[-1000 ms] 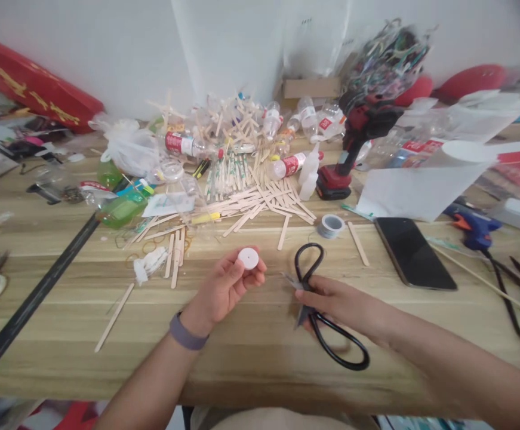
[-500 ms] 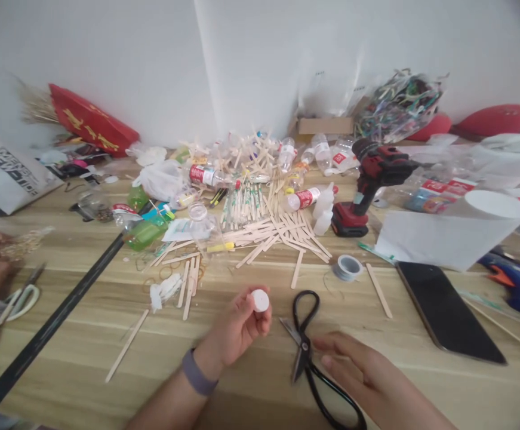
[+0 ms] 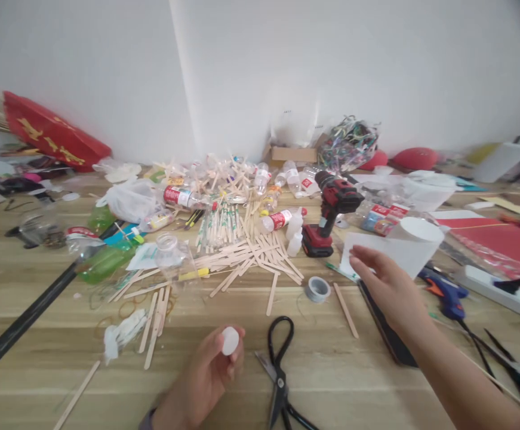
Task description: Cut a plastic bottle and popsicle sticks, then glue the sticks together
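Between the thumb and fingers of my left hand [image 3: 212,373] is a small round white disc [image 3: 230,341], held above the wooden table. My right hand [image 3: 382,286] reaches out above the black phone [image 3: 387,328], its fingers apart and holding nothing, close to the rolled sheet of white paper [image 3: 376,251]. Black-handled scissors [image 3: 279,382] lie with blades parted on the table between my two hands. Beyond them sit a roll of grey tape [image 3: 317,289] and a single wooden stick [image 3: 346,310].
A pile of wooden sticks [image 3: 251,257] and plastic bottles [image 3: 179,197] fills the middle. A red and black drill [image 3: 331,209] stands behind the tape. At right are a blue glue gun [image 3: 448,292] and a white power strip [image 3: 501,292]. A black bar [image 3: 27,316] crosses the left.
My right hand has moved from beside the scissors, forward and right, over the phone. The view has turned right, and the other person's hands at left have left it. My left hand still holds the disc.
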`<state>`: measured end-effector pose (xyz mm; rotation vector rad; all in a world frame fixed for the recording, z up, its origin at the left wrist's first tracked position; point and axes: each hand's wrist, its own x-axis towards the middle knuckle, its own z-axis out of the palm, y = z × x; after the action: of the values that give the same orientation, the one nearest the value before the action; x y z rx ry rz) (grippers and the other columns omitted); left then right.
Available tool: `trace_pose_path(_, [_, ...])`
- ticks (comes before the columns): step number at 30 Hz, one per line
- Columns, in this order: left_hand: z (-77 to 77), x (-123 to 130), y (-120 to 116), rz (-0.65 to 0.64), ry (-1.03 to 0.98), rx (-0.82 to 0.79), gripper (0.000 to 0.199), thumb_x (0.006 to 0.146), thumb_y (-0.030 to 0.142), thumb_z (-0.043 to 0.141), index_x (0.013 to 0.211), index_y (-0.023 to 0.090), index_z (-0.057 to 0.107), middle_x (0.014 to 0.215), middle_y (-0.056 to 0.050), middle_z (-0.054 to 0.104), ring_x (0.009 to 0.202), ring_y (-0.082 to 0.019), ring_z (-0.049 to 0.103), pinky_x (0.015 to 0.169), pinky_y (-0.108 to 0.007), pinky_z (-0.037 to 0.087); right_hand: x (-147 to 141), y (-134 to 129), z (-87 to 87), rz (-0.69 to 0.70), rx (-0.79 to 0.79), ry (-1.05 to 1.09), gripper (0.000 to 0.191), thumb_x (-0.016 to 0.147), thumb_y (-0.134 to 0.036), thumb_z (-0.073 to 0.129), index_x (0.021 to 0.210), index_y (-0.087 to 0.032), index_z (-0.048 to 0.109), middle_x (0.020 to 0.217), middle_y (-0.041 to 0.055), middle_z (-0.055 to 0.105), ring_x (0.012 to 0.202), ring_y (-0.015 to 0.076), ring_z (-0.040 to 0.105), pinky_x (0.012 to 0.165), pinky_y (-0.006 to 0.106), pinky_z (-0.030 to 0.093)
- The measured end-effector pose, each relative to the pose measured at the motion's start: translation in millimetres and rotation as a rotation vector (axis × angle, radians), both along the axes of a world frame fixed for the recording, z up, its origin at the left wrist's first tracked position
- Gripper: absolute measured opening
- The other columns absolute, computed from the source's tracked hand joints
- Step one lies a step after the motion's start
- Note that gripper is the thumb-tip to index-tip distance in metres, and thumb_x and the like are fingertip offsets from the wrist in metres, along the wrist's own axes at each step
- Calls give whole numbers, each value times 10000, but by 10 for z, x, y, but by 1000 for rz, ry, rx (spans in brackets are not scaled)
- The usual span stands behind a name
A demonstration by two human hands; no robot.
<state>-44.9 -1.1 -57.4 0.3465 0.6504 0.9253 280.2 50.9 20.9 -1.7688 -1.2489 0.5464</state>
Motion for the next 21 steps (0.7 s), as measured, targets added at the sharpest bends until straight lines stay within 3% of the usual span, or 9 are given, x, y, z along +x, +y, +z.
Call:
trace_pose_path(3, [-60, -27, -14, 19, -33, -24, 371, 635, 420, 892, 882, 166, 781, 684, -5, 585, 610, -72, 486, 542, -146, 399, 146, 499, 8, -47, 61, -3, 576, 819, -452, 649, 1284, -137, 522, 1404, 206, 523, 1257, 322, 536, 1021, 458, 457])
trace_pose_path(5, [-82, -33, -17, -9, -61, -31, 376, 642, 445, 880, 889, 179, 781, 688, -3, 597, 581, -60, 488, 529, -141, 401, 186, 817, 6, -33, 95, 1, 559, 821, -430, 685, 1281, -151, 531, 1381, 183, 543, 1252, 307, 533, 1017, 462, 456])
trace_pose_path(10, [-10, -22, -25, -36, -5, -14, 416, 628, 483, 867, 914, 191, 788, 708, -30, 655, 538, -69, 547, 505, -154, 431, 115, 1327, 67, 68, 134, 20, 316, 936, -402, 621, 1124, -148, 624, 1076, 68, 660, 923, 194, 644, 834, 402, 542])
trace_pose_path(17, [65, -20, -3, -24, -37, -69, 480, 620, 488, 872, 941, 141, 788, 669, -22, 651, 506, -47, 541, 482, -127, 425, -58, 1432, 156, 75, 199, 69, 284, 967, -420, 571, 1025, -147, 621, 902, 20, 628, 700, 123, 587, 634, 284, 521])
trace_pose_path(21, [40, -8, 66, 71, -132, -167, 450, 570, 424, 918, 877, 129, 772, 714, -22, 664, 587, -63, 574, 545, -132, 478, 79, 1186, 418, 180, 170, 134, 338, 939, -507, 574, 897, -177, 632, 768, 2, 598, 631, 115, 539, 619, 276, 481])
